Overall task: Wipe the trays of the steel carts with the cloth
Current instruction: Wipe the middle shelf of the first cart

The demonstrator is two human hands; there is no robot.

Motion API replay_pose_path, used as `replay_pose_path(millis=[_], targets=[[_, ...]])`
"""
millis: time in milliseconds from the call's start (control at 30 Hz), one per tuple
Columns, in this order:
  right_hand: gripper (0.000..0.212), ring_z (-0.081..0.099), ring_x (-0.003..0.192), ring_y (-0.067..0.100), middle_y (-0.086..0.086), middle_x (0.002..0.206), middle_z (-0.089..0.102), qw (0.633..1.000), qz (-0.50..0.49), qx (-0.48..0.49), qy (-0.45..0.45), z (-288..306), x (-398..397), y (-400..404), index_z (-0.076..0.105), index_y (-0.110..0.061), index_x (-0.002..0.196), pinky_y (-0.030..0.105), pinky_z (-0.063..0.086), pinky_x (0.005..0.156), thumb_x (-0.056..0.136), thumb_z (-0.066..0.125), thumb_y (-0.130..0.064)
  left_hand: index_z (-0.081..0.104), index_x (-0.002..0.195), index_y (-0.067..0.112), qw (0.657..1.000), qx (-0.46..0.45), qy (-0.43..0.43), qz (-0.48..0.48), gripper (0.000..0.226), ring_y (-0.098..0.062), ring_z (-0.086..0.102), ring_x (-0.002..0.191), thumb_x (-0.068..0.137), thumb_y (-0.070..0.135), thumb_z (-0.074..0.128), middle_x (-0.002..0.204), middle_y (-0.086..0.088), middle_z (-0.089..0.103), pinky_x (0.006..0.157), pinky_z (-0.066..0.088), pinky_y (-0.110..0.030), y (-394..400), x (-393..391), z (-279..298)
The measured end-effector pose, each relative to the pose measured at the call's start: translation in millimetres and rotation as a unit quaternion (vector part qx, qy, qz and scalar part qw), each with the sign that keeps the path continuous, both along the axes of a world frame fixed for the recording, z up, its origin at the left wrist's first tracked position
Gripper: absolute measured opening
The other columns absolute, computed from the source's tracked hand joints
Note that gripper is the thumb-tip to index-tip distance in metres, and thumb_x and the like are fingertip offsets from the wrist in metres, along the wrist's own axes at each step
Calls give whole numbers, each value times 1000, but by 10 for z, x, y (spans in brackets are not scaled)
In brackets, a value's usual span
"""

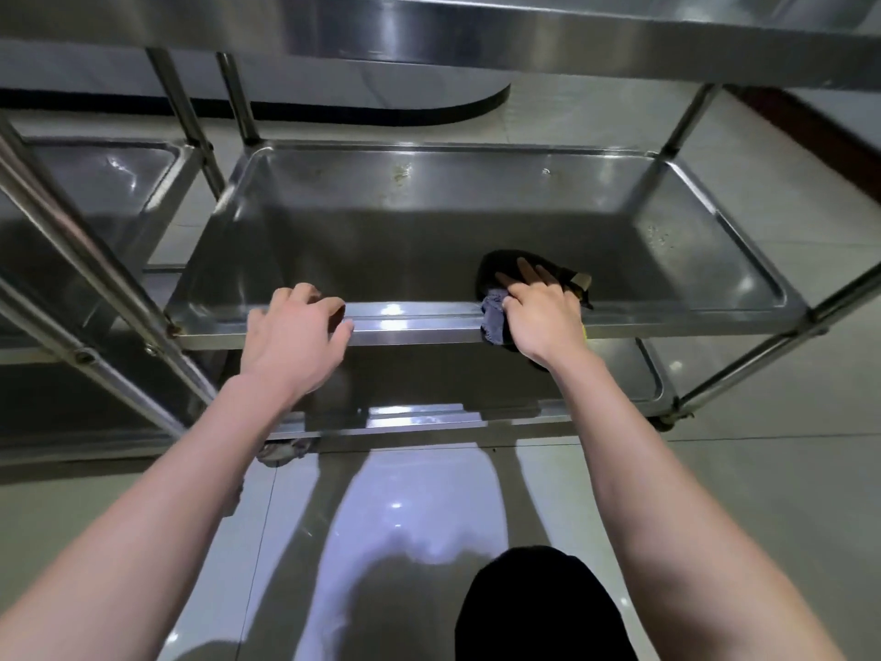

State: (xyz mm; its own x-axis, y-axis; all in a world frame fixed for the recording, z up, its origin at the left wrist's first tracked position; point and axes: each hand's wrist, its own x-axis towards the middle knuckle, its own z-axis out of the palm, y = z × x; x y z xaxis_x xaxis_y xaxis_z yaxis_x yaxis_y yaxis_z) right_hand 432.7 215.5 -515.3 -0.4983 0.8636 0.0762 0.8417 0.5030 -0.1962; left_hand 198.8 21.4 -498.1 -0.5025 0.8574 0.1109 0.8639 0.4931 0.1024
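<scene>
The right hand [541,312] lies flat with fingers spread on the dark cloth [500,271], pressing it over the near rim of the middle tray [429,221], so part hangs outside the lip and part sits on the tray floor. The left hand [295,336] curls loosely over the same rim, well to the left, seemingly steadying the cart. The tray's long axis runs left to right, and most of its bare floor stretches away from the cloth, leftward and toward the far wall, where faint specks [400,171] sit. The upper shelf [524,26] overhangs, limiting headroom.
</scene>
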Motion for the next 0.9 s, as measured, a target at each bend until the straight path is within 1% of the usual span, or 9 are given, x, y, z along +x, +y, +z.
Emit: replay_pose_path(millis=[167, 300, 367, 433, 533, 600, 700, 800, 900], targets=[[38, 33, 142, 30, 6, 155, 42, 1000, -11, -7, -2, 19, -15, -25, 60, -27, 129, 50, 26, 113, 102, 34, -29, 66, 125, 30, 999, 9, 18, 29, 40, -29, 50, 118, 97, 52, 48, 126, -4, 57, 95, 45, -50, -97, -157, 13], [41, 23, 148, 27, 2, 162, 31, 1000, -19, -19, -9, 23, -82, -20, 55, -33, 136, 53, 18, 117, 101, 35, -30, 68, 121, 29, 999, 18, 8, 38, 42, -30, 53, 113, 95, 55, 48, 121, -4, 59, 92, 46, -49, -179, -312, -6], [45, 16, 150, 23, -3, 165, 21, 999, -14, -43, -3, 22, -167, -5, 48, -40, 142, 53, 14, 119, 100, 35, -31, 70, 119, 26, 999, 18, -1, 33, 45, -31, 56, 110, 95, 56, 47, 121, -3, 61, 90, 47, -46, -224, -351, -35], [50, 7, 152, 19, -9, 167, 9, 997, 5, -73, 7, 13, -317, -11, 40, -46, 147, 52, 7, 120, 99, 37, -33, 71, 121, 24, 1000, 18, 2, 17, 49, -30, 62, 108, 94, 58, 47, 122, -1, 65, 86, 50, -43, -264, -377, -58], [54, 2, 153, 17, -10, 167, 4, 995, 42, -95, 9, -21, -662, -95, 33, -48, 150, 51, 0, 120, 97, 38, -34, 68, 124, 25, 1000, 24, -5, -8, 50, -26, 64, 107, 94, 58, 48, 125, 5, 67, 83, 52, -40, -321, -467, -31], [56, -1, 153, 17, -10, 167, 1, 992, 70, -103, 11, -49, -948, -195, 30, -49, 151, 51, -4, 120, 97, 38, -34, 66, 128, 28, 1000, 10, 0, -27, 48, -26, 57, 116, 96, 56, 46, 132, 6, 64, 89, 50, -43, -365, -557, -17], [57, -5, 153, 17, -9, 168, -1, 989, 103, -102, 9, -104, -1360, -334, 27, -48, 152, 51, -6, 119, 97, 38, -36, 62, 134, 36, 1000, -4, -3, -18, 47, -30, 47, 124, 97, 59, 43, 137, -3, 56, 99, 43, -45, -446, -637, -63], [57, -5, 153, 17, -9, 168, -3, 989, 116, -91, 4, -156, -1648, -420, 26, -47, 152, 51, -7, 119, 97, 39, -38, 57, 138, 39, 1000, -13, 3, -16, 53, -30, 47, 126, 96, 65, 39, 140, -4, 52, 106, 39, -44, -489, -628, -144], [58, -5, 153, 17, -8, 168, -2, 990, 117, -83, 2, -170, -1775, -447, 26, -46, 152, 52, -6, 119, 96, 39, -38, 54, 140, 40, 1000, -14, 13, -22, 55, -29, 46, 127, 94, 68, 39, 140, -3, 51, 108, 35, -43, -485, -644, -157]])
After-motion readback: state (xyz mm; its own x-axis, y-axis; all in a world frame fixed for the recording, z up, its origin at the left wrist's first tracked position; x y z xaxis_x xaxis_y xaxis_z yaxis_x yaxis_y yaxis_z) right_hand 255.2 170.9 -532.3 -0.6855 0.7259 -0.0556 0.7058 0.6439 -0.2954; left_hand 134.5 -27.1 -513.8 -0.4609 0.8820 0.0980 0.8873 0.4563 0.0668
